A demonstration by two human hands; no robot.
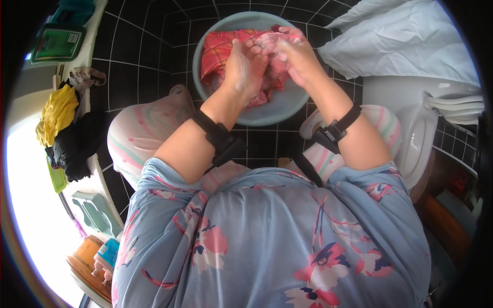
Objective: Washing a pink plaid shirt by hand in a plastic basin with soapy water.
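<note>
A round pale blue basin (197, 72) stands on the floor between my knees. In it lies a wet red plaid cloth (221, 49), bunched up at the right and spread toward the left rim. My left hand (246, 66) grips the bunched part, with white suds on its thumb side. On the other side my right hand (298, 55) holds the same bunch, fingers curled round it. Foam covers the cloth between the two hands. Some of my fingertips are hidden in the folds.
Black tiles (126, 61) cover the floor. A white toilet (413, 138) stands at the right, below a hanging pale sheet (405, 41). Along the left ledge are a green container (57, 43), yellow cloth (55, 114), black cloth (77, 141) and a wooden tub (84, 262).
</note>
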